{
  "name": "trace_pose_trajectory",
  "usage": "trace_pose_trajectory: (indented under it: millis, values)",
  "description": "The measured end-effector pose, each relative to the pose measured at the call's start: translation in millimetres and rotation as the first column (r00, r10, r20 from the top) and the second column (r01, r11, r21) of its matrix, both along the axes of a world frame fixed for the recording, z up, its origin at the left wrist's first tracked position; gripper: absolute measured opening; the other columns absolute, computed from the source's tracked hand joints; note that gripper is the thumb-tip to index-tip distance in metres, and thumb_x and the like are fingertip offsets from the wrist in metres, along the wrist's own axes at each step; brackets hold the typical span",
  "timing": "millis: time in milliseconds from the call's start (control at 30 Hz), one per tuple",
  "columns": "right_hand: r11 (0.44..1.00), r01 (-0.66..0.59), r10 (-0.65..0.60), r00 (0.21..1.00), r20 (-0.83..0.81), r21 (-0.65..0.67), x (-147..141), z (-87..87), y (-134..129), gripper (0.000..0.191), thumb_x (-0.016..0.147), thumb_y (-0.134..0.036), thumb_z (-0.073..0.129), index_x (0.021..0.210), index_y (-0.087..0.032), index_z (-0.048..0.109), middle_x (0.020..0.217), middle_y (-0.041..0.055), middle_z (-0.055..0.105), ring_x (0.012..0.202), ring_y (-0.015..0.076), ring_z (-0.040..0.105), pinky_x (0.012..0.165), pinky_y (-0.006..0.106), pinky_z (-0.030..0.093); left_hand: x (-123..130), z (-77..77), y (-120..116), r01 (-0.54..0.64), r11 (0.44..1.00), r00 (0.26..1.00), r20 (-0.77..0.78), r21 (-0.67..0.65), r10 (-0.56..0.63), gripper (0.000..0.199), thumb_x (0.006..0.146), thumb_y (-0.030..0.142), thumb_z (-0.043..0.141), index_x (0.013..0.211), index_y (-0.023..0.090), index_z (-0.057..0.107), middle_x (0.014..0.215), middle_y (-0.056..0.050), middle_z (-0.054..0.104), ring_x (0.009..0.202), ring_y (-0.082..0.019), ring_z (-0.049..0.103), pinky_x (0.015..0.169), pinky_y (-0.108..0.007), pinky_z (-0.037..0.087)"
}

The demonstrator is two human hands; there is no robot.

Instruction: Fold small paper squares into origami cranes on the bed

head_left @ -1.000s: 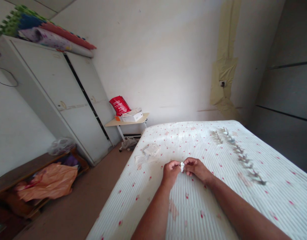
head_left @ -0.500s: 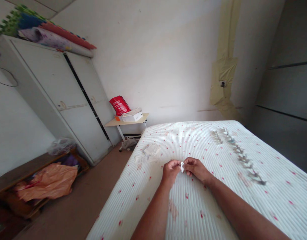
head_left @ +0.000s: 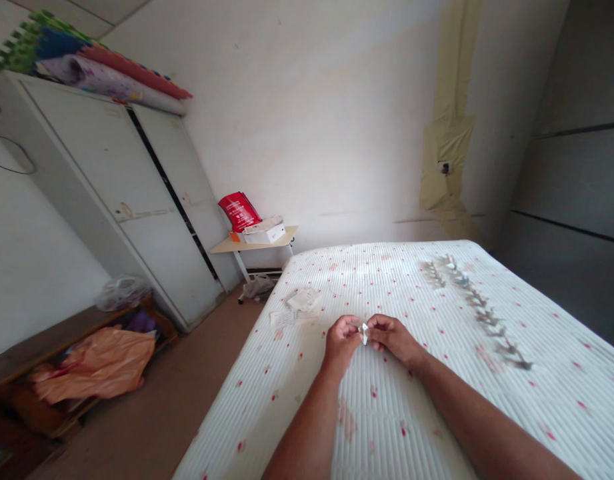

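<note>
A small white folded piece of paper (head_left: 365,333) is pinched between my two hands, just above the bed. My left hand (head_left: 343,341) grips its left side with thumb and fingers, the index finger slightly raised. On the other side, the fingertips of my right hand (head_left: 391,335) press together on the paper. Its exact folded shape is too small to make out. Several sheets of paper (head_left: 303,300) with print lie on the bed beyond my left hand. To the right runs a row of small folded paper figures (head_left: 481,313), blurred in outline.
The bed (head_left: 381,413) has a white ribbed cover with red spots. Behind it stands a small table (head_left: 221,247) with a red bag (head_left: 239,211) and a white box (head_left: 265,233). A grey cabinet (head_left: 101,167) rises at left, near an orange plastic bag (head_left: 97,363).
My left index finger has lifted a little from the folded paper. The paper has turned slightly and shows a more spread outline. Both arms stay in place.
</note>
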State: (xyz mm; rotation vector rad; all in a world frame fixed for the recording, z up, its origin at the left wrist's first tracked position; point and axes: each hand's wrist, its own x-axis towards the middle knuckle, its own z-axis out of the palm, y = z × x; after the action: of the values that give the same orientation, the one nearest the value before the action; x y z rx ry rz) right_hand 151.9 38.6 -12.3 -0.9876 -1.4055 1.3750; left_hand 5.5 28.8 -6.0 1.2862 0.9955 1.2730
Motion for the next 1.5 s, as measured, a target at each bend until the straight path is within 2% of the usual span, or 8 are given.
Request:
trace_pose_trajectory:
  millis: [133, 300, 433, 700, 1033, 1267, 1500]
  values:
    - [1.0, 0.008, -0.008, 1.0, -0.004, 0.006, 0.0, 2.7, -2.0, 0.026, 0.065, -0.04, 0.066, 0.067, -0.017, 0.055, 0.049, -0.0055, 0.054, 0.042, 0.0066, 0.045, 0.043, 0.02, 0.034, -0.4, -0.1, 0.4, -0.007, 0.999, 0.996, -0.087, 0.052, 0.012, 0.013, 0.062, 0.023, 0.058, 0.069, 0.012, 0.058, 0.061, -0.001, 0.058, 0.057, -0.01, 0.049, 0.058, -0.02, 0.037]
    - [1.0, 0.006, -0.005, 1.0, -0.028, 0.016, -0.1, 4.6, -3.6, 0.027, 0.064, -0.041, 0.066, 0.068, -0.017, 0.055, 0.048, -0.0054, 0.055, 0.043, 0.0072, 0.046, 0.045, 0.02, 0.035, -1.5, -1.0, -1.0, -0.007, 0.992, 0.972, -0.232, 0.127, 0.037, 0.016, 0.066, 0.027, 0.056, 0.067, 0.012, 0.06, 0.059, 0.001, 0.056, 0.055, -0.009, 0.045, 0.054, -0.019, 0.034]
    - [1.0, 0.006, -0.005, 0.999, -0.033, 0.017, 0.8, 2.3, -2.3, 0.027, 0.064, -0.042, 0.066, 0.069, -0.018, 0.055, 0.049, -0.0045, 0.057, 0.043, 0.0081, 0.048, 0.047, 0.021, 0.037, -1.6, -1.1, -1.9, -0.03, 0.984, 0.957, -0.28, 0.177, 0.079, 0.018, 0.067, 0.03, 0.057, 0.064, 0.012, 0.059, 0.057, 0.002, 0.053, 0.054, -0.009, 0.043, 0.054, -0.019, 0.033]
    - [1.0, 0.004, -0.004, 0.999, -0.034, -0.009, -0.4, 5.2, -4.5, 0.026, 0.066, -0.04, 0.065, 0.07, -0.016, 0.056, 0.049, -0.0039, 0.057, 0.043, 0.0076, 0.048, 0.045, 0.02, 0.036, -6.5, -7.1, 4.5, 0.023, 0.997, 0.983, -0.182, 0.074, -0.009, 0.019, 0.064, 0.03, 0.058, 0.064, 0.011, 0.062, 0.055, 0.002, 0.053, 0.054, -0.009, 0.042, 0.053, -0.02, 0.031]
    - [1.0, 0.006, -0.006, 1.0, -0.03, 0.002, -0.7, 7.7, -4.3, 0.021, 0.066, -0.036, 0.064, 0.068, -0.017, 0.053, 0.048, -0.0048, 0.056, 0.042, 0.0069, 0.046, 0.044, 0.02, 0.035, -5.5, 1.1, 1.0, 0.066, 0.997, 0.993, -0.099, 0.036, -0.063, 0.015, 0.062, 0.022, 0.057, 0.069, 0.012, 0.065, 0.06, 0.0, 0.061, 0.059, -0.012, 0.051, 0.06, -0.022, 0.037]
    - [0.999, 0.022, -0.021, 0.999, -0.032, 0.039, -0.6, 7.6, -4.3, 0.016, 0.061, -0.029, 0.065, 0.065, -0.017, 0.055, 0.049, -0.0056, 0.053, 0.043, 0.0068, 0.044, 0.045, 0.02, 0.034, -2.4, -0.7, 1.9, 0.025, 0.999, 0.999, -0.04, 0.028, -0.024, 0.015, 0.059, 0.021, 0.058, 0.071, 0.012, 0.063, 0.064, -0.002, 0.062, 0.061, -0.013, 0.053, 0.061, -0.022, 0.039]
    - [0.998, 0.027, -0.025, 0.999, -0.032, 0.054, -0.9, 8.8, -5.0, 0.016, 0.06, -0.029, 0.066, 0.063, -0.017, 0.056, 0.049, -0.0057, 0.052, 0.044, 0.0068, 0.043, 0.047, 0.021, 0.034, -2.1, 3.3, 0.3, -0.009, 1.0, 0.999, -0.046, 0.014, 0.009, 0.008, 0.057, 0.018, 0.057, 0.064, 0.013, 0.06, 0.06, 0.0, 0.06, 0.056, -0.011, 0.05, 0.057, -0.021, 0.037]
